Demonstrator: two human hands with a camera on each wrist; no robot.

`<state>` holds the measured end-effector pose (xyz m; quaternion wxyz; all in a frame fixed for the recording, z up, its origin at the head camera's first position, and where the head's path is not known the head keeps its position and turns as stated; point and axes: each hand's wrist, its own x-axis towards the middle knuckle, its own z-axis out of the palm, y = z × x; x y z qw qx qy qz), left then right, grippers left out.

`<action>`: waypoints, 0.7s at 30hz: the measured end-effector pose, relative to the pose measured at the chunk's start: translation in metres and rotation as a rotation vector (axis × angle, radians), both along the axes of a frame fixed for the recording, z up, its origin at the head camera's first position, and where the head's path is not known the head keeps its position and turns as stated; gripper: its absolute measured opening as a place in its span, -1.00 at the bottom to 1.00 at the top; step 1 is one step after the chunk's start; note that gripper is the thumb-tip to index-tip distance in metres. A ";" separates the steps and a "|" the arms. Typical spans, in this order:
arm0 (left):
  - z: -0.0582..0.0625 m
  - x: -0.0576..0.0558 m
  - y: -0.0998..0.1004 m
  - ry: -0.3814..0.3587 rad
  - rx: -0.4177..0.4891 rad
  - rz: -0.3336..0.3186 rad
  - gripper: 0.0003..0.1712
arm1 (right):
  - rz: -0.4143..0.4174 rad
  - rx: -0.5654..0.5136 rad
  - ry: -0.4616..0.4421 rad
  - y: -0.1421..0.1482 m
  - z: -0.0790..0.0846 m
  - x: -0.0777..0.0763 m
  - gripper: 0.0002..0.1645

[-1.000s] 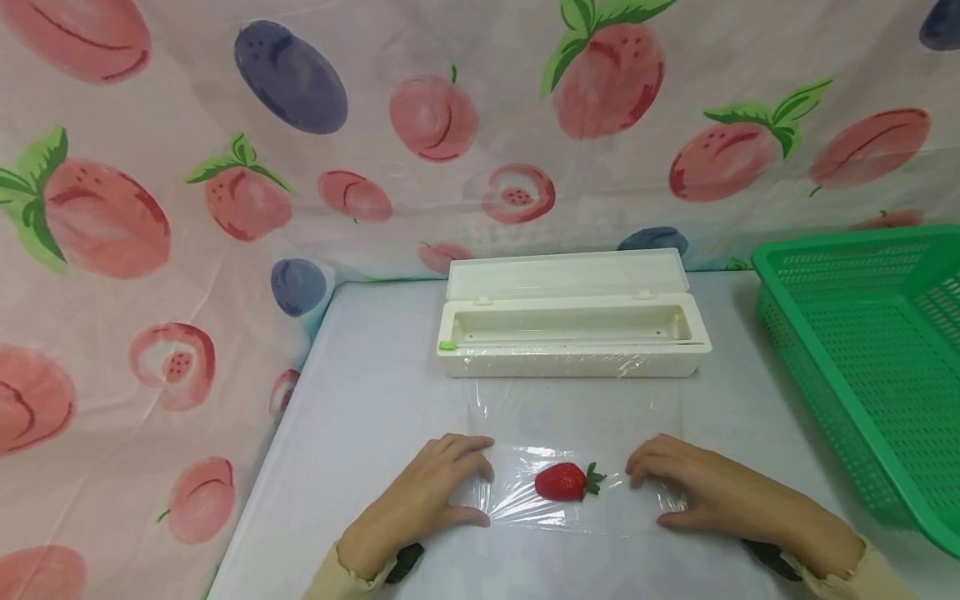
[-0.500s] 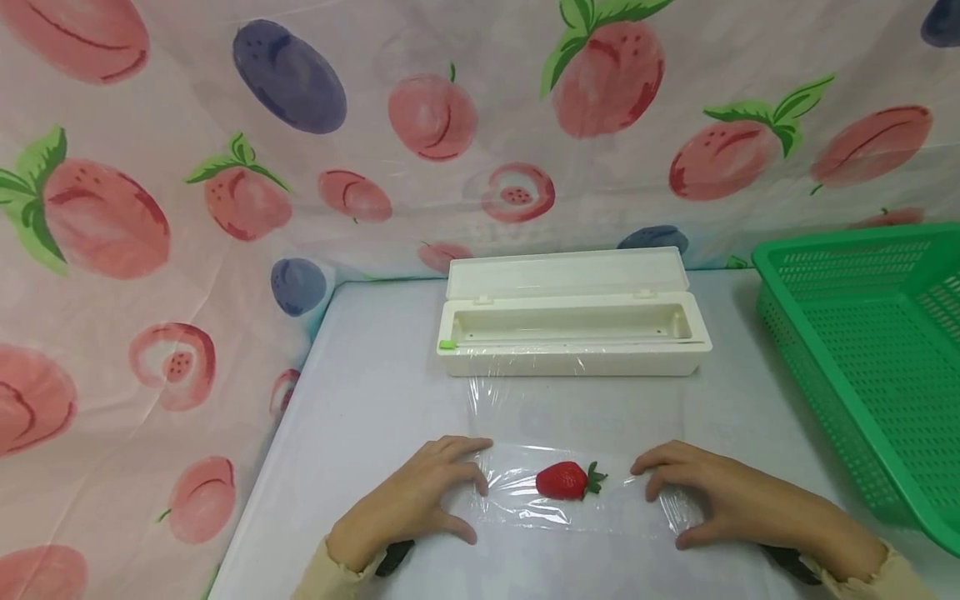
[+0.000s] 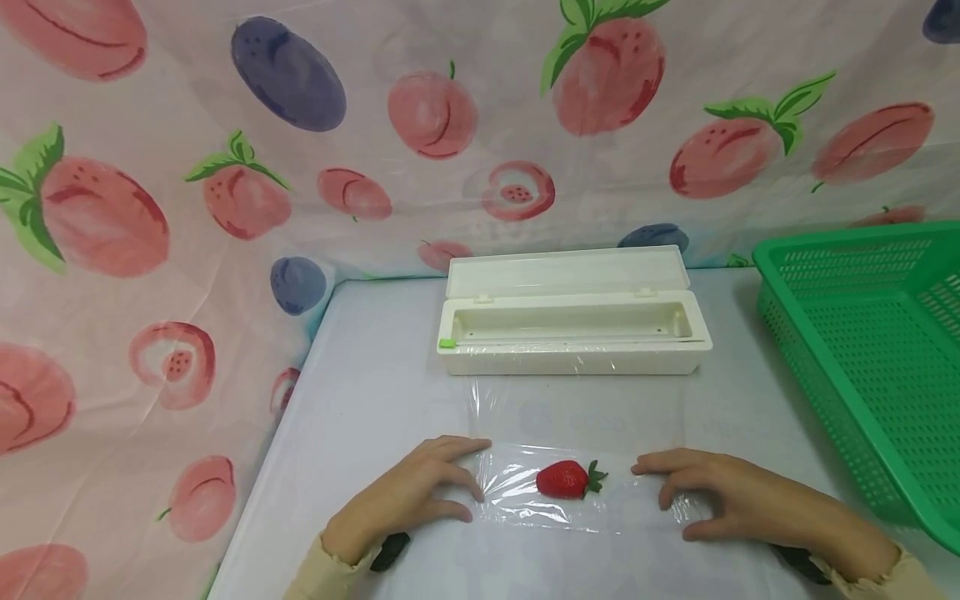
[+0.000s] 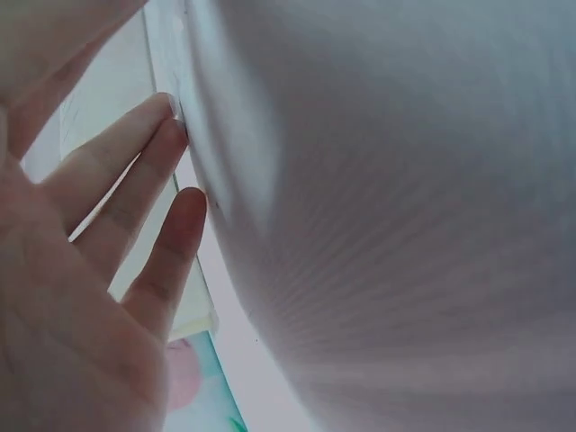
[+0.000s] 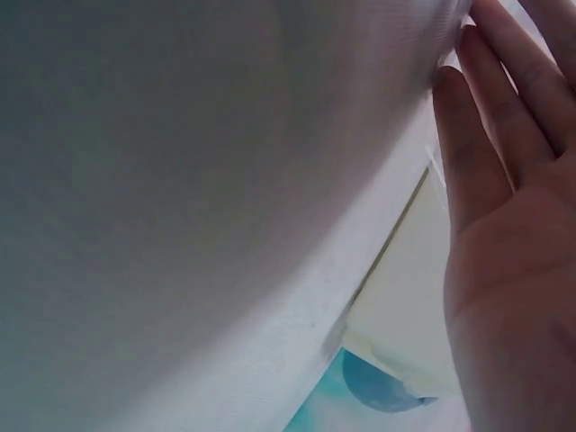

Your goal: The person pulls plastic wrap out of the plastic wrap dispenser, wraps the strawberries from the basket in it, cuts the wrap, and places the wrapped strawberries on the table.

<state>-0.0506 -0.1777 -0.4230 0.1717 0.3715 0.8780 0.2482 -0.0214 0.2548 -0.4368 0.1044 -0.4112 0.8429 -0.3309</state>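
- Fingers (image 3: 461, 448) of the left hand (image 3: 397, 496) and right hand (image 3: 750, 496): loosely spread, thumbs apart, gripping nothing.
- Table (image 3: 382, 375): white.
- Basket (image 3: 806, 358): green, far right.
- Box (image 3: 570, 322): lid up, beyond the hands.
- Film (image 3: 513, 479): clear, running from box to fingertips.
- Strawberry (image 3: 562, 481): at the film's near end, between the hands.

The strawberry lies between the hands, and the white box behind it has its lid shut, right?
Not quite: the lid is open, as the head view shows; the strawberry does lie between the left hand and right hand, the white box behind it.
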 end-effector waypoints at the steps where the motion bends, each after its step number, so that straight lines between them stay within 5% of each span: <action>1: 0.000 0.000 0.000 0.000 0.003 0.005 -0.81 | -0.003 0.005 -0.015 0.000 0.001 0.000 -0.65; 8: 0.004 0.002 0.000 -0.005 0.028 0.038 -0.86 | -0.025 0.010 -0.116 -0.001 0.004 -0.001 -0.79; 21: 0.006 0.000 0.000 0.044 0.065 0.009 -0.86 | -0.051 0.002 0.003 -0.005 0.008 0.005 -0.69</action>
